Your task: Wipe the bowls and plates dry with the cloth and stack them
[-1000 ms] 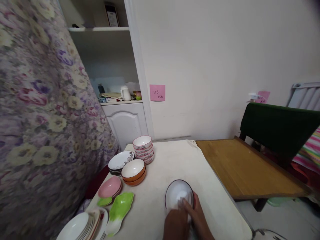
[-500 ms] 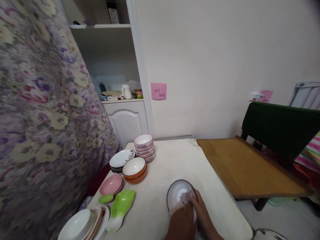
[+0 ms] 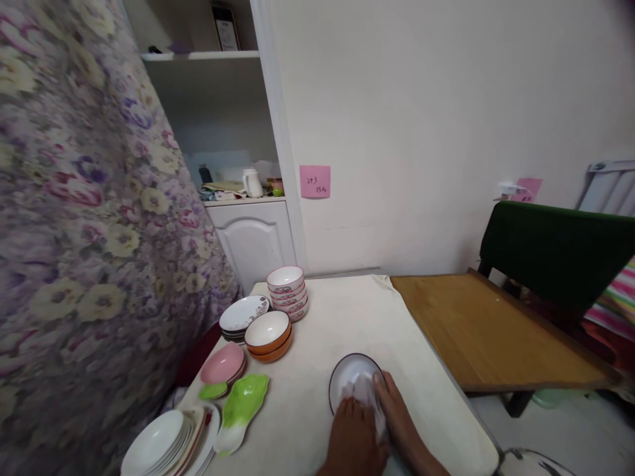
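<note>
A white bowl (image 3: 346, 374) with a dark rim stands near the front of the cloth-covered table, tilted toward me. Inside it, my left hand (image 3: 353, 430) presses a thin white cloth (image 3: 364, 390) against the surface, fingers bent over the fabric. The cloth's loose end hangs over the bowl's near right side. Around the right rim, my right hand (image 3: 397, 413) is closed, with its thumb at the edge and the other fingers partly hidden.
On the left stand pink-patterned bowls (image 3: 288, 291), orange bowls (image 3: 269, 340), dark-edged plates (image 3: 243, 314), pink dishes (image 3: 223, 363), a green leaf-shaped dish (image 3: 243, 403) and white plates (image 3: 153, 439). A brown wooden table (image 3: 476, 330) adjoins on the right.
My left hand has shifted slightly left and toward me inside the bowl, and its knuckles now face up. More cloth shows spread out. The right hand keeps its hold on the rim.
</note>
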The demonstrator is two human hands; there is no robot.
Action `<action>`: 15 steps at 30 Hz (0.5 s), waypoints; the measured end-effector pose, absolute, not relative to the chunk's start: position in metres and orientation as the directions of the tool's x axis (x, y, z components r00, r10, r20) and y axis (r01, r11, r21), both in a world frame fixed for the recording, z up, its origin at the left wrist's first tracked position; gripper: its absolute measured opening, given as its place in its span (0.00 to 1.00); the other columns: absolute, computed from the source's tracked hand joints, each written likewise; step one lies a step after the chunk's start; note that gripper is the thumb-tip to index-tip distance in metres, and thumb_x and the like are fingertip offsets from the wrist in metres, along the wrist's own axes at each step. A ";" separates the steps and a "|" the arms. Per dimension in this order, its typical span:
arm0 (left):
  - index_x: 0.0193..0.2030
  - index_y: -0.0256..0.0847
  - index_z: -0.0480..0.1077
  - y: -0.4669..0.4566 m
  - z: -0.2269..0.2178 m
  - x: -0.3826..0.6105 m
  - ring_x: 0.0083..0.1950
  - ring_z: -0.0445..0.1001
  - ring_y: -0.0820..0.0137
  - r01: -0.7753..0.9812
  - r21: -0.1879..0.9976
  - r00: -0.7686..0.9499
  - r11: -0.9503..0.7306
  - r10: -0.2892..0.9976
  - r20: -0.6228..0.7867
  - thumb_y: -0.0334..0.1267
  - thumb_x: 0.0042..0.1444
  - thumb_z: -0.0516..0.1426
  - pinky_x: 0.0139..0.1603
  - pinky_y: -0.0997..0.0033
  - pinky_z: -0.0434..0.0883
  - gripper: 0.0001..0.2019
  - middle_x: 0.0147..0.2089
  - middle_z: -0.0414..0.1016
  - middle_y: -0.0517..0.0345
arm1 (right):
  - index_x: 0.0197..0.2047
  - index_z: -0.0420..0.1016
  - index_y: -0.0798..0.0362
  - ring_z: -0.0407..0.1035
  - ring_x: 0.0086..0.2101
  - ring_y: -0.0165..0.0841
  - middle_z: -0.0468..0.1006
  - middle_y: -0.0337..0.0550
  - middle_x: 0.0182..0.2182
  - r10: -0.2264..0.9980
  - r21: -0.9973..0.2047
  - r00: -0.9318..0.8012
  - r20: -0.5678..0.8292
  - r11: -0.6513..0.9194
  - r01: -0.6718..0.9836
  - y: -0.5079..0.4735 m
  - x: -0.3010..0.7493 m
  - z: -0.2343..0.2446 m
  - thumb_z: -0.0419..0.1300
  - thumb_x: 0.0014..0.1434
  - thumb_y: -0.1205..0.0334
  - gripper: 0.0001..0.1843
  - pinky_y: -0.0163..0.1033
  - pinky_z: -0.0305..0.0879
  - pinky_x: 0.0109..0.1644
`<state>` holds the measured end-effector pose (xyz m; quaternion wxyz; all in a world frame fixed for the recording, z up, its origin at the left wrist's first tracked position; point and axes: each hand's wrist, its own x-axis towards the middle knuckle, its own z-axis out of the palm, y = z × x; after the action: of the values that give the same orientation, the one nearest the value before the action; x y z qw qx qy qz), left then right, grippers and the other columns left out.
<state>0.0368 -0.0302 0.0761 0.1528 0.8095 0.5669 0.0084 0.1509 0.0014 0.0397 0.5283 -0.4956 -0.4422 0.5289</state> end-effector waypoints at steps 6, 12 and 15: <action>0.68 0.29 0.47 -0.018 0.077 0.038 0.71 0.47 0.49 0.818 0.436 0.436 -0.374 0.899 -0.046 0.41 0.49 0.54 0.70 0.50 0.50 0.40 0.71 0.51 0.37 | 0.48 0.69 0.51 0.70 0.47 0.39 0.78 0.43 0.42 0.999 -0.984 -0.029 -0.024 -0.029 -0.173 0.007 0.155 0.034 0.53 0.56 0.40 0.26 0.43 0.61 0.57; 0.58 0.17 0.64 -0.019 0.072 0.034 0.68 0.55 0.41 0.913 0.299 0.328 -0.278 0.936 -0.131 0.45 0.53 0.53 0.68 0.43 0.48 0.33 0.62 0.63 0.21 | 0.45 0.70 0.51 0.70 0.46 0.39 0.77 0.43 0.40 0.999 -0.988 0.027 -0.033 -0.028 -0.149 0.006 0.153 0.033 0.53 0.57 0.40 0.24 0.43 0.63 0.54; 0.56 0.26 0.68 -0.025 0.077 0.031 0.61 0.66 0.45 0.884 0.368 0.367 -0.288 0.916 -0.165 0.40 0.54 0.51 0.62 0.45 0.60 0.25 0.57 0.71 0.28 | 0.40 0.71 0.50 0.70 0.40 0.37 0.75 0.40 0.35 0.999 -0.982 0.019 -0.026 -0.022 -0.187 0.002 0.152 0.039 0.53 0.58 0.41 0.21 0.42 0.65 0.50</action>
<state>0.0308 -0.0255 0.0769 0.2022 0.8016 0.5613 0.0389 0.1521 0.0018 0.0386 0.5440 -0.4620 -0.4395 0.5454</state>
